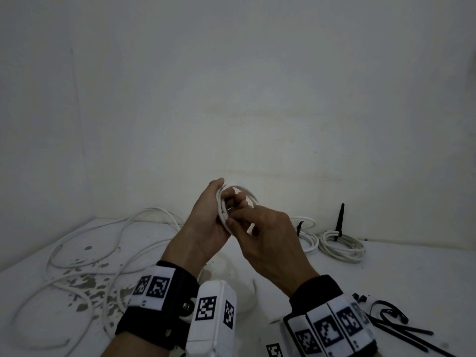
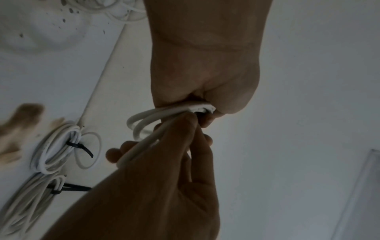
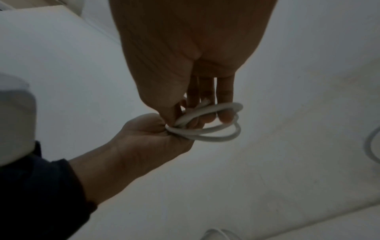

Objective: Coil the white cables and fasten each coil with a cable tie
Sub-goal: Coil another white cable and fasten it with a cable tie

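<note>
A small white cable coil (image 1: 240,190) is held up in front of the wall. My left hand (image 1: 225,202) grips one side of it, fingers curled through the loops. My right hand (image 1: 238,221) pinches a strand at the coil's lower edge. In the left wrist view the left hand (image 2: 205,105) clamps the bundled loops (image 2: 144,118), and the right hand (image 2: 176,129) holds a strand (image 2: 141,147). The right wrist view shows the right hand (image 3: 185,110) and left hand (image 3: 162,129) meeting at the coil (image 3: 218,131). No tie is on this coil.
Two tied coils (image 1: 340,244) (image 1: 307,238) with black ties (image 1: 338,228) lie against the wall at right. Loose white cable (image 1: 90,253) sprawls over the stained table (image 1: 334,274) at left. Spare black cable ties (image 1: 394,323) lie at the near right.
</note>
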A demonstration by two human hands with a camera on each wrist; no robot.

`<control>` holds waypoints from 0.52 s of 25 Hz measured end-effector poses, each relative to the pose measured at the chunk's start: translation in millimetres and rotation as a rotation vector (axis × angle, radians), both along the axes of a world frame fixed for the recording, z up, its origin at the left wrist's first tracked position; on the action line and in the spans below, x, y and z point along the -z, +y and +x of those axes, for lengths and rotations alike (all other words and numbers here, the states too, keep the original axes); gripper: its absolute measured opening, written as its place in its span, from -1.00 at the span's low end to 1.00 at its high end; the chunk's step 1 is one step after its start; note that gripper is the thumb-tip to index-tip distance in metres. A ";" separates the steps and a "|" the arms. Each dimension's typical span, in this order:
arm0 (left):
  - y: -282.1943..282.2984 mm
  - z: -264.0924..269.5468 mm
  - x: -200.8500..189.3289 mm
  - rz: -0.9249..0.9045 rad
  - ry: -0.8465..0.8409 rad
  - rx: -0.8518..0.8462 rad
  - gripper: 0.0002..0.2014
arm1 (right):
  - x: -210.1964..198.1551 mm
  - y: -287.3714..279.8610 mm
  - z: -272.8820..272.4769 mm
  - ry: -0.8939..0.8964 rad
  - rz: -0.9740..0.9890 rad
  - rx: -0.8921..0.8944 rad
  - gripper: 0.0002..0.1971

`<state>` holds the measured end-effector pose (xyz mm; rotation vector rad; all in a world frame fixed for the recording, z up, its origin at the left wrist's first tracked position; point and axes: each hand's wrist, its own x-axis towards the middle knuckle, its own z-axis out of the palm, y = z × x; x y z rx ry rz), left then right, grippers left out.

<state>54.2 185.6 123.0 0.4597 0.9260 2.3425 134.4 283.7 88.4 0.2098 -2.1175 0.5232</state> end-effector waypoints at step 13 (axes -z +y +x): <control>5.3 5.4 4.3 -0.095 -0.012 -0.014 -0.60 | -8.7 -10.1 3.1 -0.214 -0.164 0.178 -0.79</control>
